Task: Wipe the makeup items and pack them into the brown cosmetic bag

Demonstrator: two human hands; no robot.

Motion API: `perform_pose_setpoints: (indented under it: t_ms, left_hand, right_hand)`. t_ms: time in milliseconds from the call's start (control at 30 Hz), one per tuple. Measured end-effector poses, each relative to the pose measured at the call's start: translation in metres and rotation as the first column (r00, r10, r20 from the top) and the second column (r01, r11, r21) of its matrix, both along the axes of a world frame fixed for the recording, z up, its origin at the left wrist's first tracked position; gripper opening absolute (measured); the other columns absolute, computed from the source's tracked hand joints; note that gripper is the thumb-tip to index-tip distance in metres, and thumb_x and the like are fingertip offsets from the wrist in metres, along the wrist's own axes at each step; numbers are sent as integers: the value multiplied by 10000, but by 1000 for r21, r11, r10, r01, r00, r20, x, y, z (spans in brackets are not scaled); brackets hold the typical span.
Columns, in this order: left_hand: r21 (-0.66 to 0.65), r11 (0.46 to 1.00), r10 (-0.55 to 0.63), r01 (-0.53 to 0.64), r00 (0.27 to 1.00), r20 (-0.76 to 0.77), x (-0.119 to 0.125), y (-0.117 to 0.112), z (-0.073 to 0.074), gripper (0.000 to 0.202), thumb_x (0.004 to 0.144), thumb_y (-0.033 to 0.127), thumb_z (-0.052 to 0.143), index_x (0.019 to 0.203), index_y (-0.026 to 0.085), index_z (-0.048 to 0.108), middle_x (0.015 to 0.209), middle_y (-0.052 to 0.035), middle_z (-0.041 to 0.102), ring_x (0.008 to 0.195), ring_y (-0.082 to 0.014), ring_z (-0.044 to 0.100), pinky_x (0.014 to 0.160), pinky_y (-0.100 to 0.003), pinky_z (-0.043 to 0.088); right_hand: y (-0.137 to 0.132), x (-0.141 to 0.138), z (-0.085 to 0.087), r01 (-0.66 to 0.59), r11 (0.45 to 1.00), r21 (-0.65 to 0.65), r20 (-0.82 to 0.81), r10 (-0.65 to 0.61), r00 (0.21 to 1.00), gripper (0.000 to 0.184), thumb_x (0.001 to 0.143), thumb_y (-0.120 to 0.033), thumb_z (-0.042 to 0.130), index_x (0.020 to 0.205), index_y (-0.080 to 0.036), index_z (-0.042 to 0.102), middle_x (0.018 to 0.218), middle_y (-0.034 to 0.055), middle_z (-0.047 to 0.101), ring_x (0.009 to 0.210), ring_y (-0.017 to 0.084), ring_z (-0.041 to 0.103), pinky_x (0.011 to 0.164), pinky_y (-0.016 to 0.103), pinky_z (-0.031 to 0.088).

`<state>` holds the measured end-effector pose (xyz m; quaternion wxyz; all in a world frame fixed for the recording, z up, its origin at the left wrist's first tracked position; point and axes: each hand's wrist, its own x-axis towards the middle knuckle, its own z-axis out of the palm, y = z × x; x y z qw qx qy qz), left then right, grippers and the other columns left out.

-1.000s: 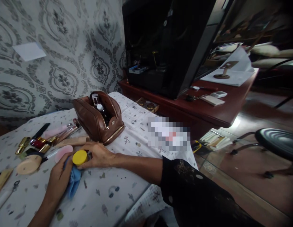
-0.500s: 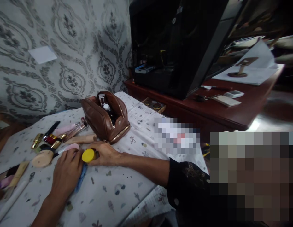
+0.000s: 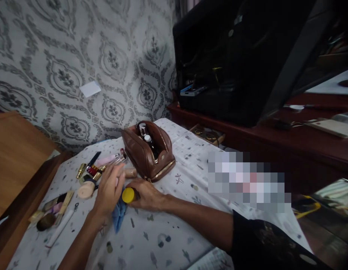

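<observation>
Right hand (image 3: 148, 196): holding yellow-topped container (image 3: 128, 195)
Left hand (image 3: 108, 192): uncurled, beside blue cloth (image 3: 119, 215)
Bag (image 3: 142, 157): near far edge of desk (image 3: 141, 249)

A single view is given by a head-worn camera, held above and on the near side of the brown bag (image 3: 140, 155) and aimed forward and down, so that the bag's open top is looked into from middle range. Nearer than the bag, the left hand (image 3: 110, 187) and right hand (image 3: 147, 193) are taken in; beyond it, the patterned wall (image 3: 92, 48) is faced.
</observation>
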<state>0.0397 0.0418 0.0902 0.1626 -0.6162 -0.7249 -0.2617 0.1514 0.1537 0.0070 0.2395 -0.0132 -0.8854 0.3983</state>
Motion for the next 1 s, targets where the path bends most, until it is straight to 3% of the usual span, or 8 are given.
perform_pose_setpoints:
  t_ms: [200,300,400,533,633,733,800,1000]
  left_hand:
    - [-25,971,-239,238,968,-75,23,85,63,298,1006,283,382,1140,167,622,1140,-102,666,1106,-219,596,1003,-358,444]
    - [-302,909,-332,286,937,-110,31,126,81,325,1004,279,368,973,172,673,1005,-86,702,963,-206,637,893,-314,460]
    - [-630,765,-302,135,939,-165,27,156,94,352,974,304,417,788,170,684,769,-62,692,755,-189,627,719,-280,429]
    - [-832,551,-319,58,936,-146,15,183,107,293,891,258,508,698,159,706,656,-25,675,668,-148,598,635,-239,382]
    - [-917,397,-351,-30,919,-181,14,196,107,181,810,250,605,838,169,765,763,-25,734,713,-152,624,618,-222,390]
    - [-944,264,-389,-195,874,-290,22,202,99,274,767,283,658,985,166,776,937,-89,769,782,-204,664,614,-245,428]
    - [-936,235,-403,-262,850,-339,28,204,92,295,746,269,669,986,136,780,975,-141,767,805,-243,683,638,-274,465]
    - [-930,258,-456,-261,816,-356,36,217,70,265,716,165,666,949,139,788,1008,-180,764,934,-303,701,826,-356,529]
  right_hand:
    - [-1,-2,0,0,1000,3,-62,0,998,402,693,-285,809,1062,-176,693,1079,85,726,1055,265,665,929,342,507]
    - [0,-3,0,-14,1000,-3,-75,14,997,397,703,-298,807,1060,-173,684,1091,86,721,1057,265,666,931,346,506]
    - [2,-1,4,-23,1000,-2,-36,23,999,404,722,-315,800,1074,-163,673,1096,96,713,1021,263,671,901,347,515]
    - [4,3,9,-13,1000,5,-9,13,1000,401,732,-325,791,1078,-171,662,1093,96,708,1013,262,665,882,346,516]
    - [2,3,8,-15,1000,28,-7,15,1000,381,746,-331,777,1069,-165,662,1056,96,706,1008,260,659,873,343,517]
    - [1,3,5,-20,999,50,-20,21,1000,375,735,-330,789,1053,-178,660,1008,67,698,978,240,650,861,326,516]
    - [1,3,4,-31,997,68,-27,33,999,370,735,-326,790,1048,-183,656,997,57,693,963,230,643,857,319,514]
    - [0,1,-1,-24,995,97,3,24,1000,395,735,-360,794,1052,-175,648,1020,72,690,969,240,640,852,333,518]
